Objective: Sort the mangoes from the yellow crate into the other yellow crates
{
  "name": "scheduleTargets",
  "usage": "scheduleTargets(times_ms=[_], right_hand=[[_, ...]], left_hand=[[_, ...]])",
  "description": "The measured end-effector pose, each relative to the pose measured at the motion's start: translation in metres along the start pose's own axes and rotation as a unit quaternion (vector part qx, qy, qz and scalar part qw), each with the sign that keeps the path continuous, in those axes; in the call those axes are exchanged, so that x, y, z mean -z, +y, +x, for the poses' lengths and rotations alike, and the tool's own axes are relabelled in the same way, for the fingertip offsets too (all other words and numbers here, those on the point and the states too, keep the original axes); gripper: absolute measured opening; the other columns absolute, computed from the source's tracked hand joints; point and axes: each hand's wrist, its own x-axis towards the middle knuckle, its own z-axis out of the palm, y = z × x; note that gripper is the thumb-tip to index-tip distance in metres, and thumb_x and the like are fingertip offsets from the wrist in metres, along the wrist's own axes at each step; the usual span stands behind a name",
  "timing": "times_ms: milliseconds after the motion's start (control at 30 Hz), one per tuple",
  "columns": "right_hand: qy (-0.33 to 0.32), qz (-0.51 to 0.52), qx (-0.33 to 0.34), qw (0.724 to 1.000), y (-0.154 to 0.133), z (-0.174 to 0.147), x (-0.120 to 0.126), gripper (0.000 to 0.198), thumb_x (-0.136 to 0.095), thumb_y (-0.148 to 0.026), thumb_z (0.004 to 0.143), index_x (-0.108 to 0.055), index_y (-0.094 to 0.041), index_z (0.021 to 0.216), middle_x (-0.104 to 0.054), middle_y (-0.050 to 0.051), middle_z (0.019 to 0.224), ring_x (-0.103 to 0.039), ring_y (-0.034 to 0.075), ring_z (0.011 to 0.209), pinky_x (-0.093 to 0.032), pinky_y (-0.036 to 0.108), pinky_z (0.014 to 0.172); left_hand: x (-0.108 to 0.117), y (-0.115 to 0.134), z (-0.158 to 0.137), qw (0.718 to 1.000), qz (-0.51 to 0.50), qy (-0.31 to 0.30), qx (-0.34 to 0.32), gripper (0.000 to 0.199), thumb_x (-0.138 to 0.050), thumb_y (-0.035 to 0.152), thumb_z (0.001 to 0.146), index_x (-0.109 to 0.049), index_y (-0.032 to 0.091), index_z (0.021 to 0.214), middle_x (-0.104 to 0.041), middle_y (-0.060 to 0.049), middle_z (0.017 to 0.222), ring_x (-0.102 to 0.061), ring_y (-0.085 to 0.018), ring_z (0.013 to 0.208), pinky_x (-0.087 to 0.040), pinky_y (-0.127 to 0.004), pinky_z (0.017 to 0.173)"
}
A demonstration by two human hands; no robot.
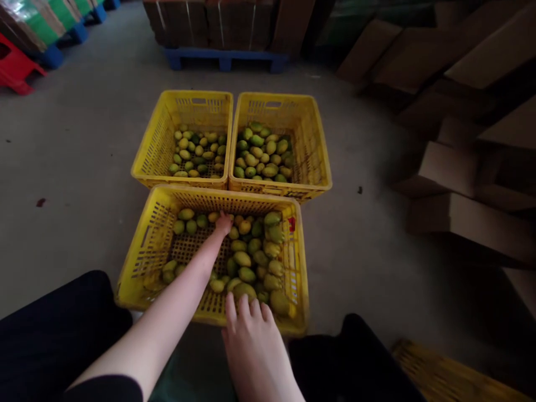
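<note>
A yellow plastic crate [302, 268] stands in front of me, with green-yellow oval fruits that look like mangoes [242, 258] packed along its right side. Smaller groups lie at its back left and front left. My left hand [224, 222] reaches to the back of this crate, its fingers curled down at a small yellowish mango [231, 218]; the fingertips are partly hidden. At the front rim, my right hand [251, 335] is open, palm down and fingers stretched out, close to a larger green mango [244, 291].
Behind stand two more yellow crates, left [138, 162] and right [324, 162], both holding mangoes. A blue pallet [226, 58] carries strapped boxes farther back. Cardboard boxes [452, 167] pile up at the right. A red plastic stool [19, 67] is at far left.
</note>
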Motion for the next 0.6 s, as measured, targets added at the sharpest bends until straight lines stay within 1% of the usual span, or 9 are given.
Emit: scheduleTargets(times_ms=[67, 167, 233, 333, 400, 467, 533, 600], right_hand=[[0.005, 0.012, 0.003, 1.0, 0.0, 0.0, 0.0, 0.048, -0.054, -0.014, 0.084, -0.056, -0.008, 0.132, -0.064, 0.028, 0.119, -0.063, 0.04, 0.11, -0.052, 0.056, 0.09], [-0.002, 0.007, 0.008, 1.0, -0.002, 0.0, 0.004, 0.048, -0.053, -0.013, 0.085, -0.055, -0.007, 0.132, -0.063, 0.029, 0.12, -0.063, 0.04, 0.111, -0.051, 0.057, 0.091], [-0.007, -0.001, 0.004, 1.0, -0.004, 0.001, 0.007, 0.047, -0.052, -0.012, 0.085, -0.055, -0.007, 0.132, -0.064, 0.029, 0.118, -0.064, 0.04, 0.108, -0.051, 0.058, 0.09], [-0.028, -0.009, -0.005, 1.0, -0.01, 0.001, 0.013, 0.047, -0.051, -0.012, 0.086, -0.054, -0.006, 0.133, -0.065, 0.028, 0.114, -0.064, 0.038, 0.106, -0.051, 0.054, 0.091], [-0.052, -0.015, -0.002, 0.999, -0.012, 0.0, 0.017, 0.047, -0.049, -0.012, 0.088, -0.053, -0.006, 0.134, -0.066, 0.027, 0.114, -0.065, 0.036, 0.106, -0.051, 0.05, 0.09], [-0.067, -0.012, 0.003, 0.998, -0.011, -0.003, 0.022, 0.045, -0.049, -0.013, 0.088, -0.054, -0.006, 0.132, -0.066, 0.025, 0.112, -0.065, 0.035, 0.105, -0.051, 0.048, 0.088], [-0.069, 0.012, 0.01, 0.997, -0.004, -0.003, 0.029, 0.041, -0.05, -0.015, 0.088, -0.057, -0.007, 0.127, -0.067, 0.023, 0.11, -0.065, 0.034, 0.103, -0.051, 0.046, 0.087], [-0.044, 0.063, 0.01, 0.997, 0.008, 0.0, 0.038, 0.037, -0.051, -0.021, 0.089, -0.058, -0.01, 0.124, -0.067, 0.02, 0.111, -0.065, 0.033, 0.105, -0.05, 0.045, 0.089]], left_hand=[[0.003, -0.001, 0.001, 1.0, 0.002, -0.013, 0.005, 0.03, -0.061, 0.023, 0.085, -0.055, 0.013, 0.112, -0.035, -0.021, 0.147, -0.046, -0.035, 0.129, -0.037, -0.038, 0.104], [0.015, -0.008, -0.006, 0.999, 0.005, -0.041, 0.0, 0.03, -0.064, 0.022, 0.084, -0.058, 0.016, 0.113, -0.048, -0.015, 0.138, -0.049, -0.03, 0.125, -0.039, -0.04, 0.104], [0.024, -0.018, -0.017, 0.998, 0.005, -0.058, -0.001, 0.031, -0.061, 0.028, 0.088, -0.059, 0.017, 0.117, -0.054, -0.012, 0.131, -0.054, -0.025, 0.117, -0.045, -0.043, 0.099], [0.036, -0.038, -0.042, 0.998, 0.001, -0.068, 0.012, 0.033, -0.056, 0.034, 0.093, -0.057, 0.018, 0.122, -0.057, -0.01, 0.126, -0.059, -0.022, 0.106, -0.052, -0.044, 0.09], [0.043, -0.05, -0.06, 0.997, -0.004, -0.066, 0.024, 0.031, -0.059, 0.034, 0.09, -0.06, 0.018, 0.116, -0.06, -0.01, 0.121, -0.059, -0.023, 0.107, -0.051, -0.04, 0.09], [0.053, -0.056, -0.075, 0.997, -0.006, -0.062, 0.035, 0.027, -0.065, 0.036, 0.085, -0.064, 0.018, 0.104, -0.065, -0.009, 0.109, -0.059, -0.025, 0.108, -0.049, -0.036, 0.089], [0.068, -0.053, -0.086, 0.996, -0.027, -0.072, 0.038, 0.026, -0.065, 0.043, 0.083, -0.065, 0.019, 0.092, -0.067, -0.007, 0.091, -0.062, -0.026, 0.101, -0.05, -0.033, 0.082], [0.09, -0.036, -0.094, 0.991, -0.079, -0.105, 0.018, 0.034, -0.059, 0.052, 0.084, -0.066, 0.019, 0.085, -0.065, -0.006, 0.076, -0.064, -0.024, 0.085, -0.05, -0.032, 0.071]])
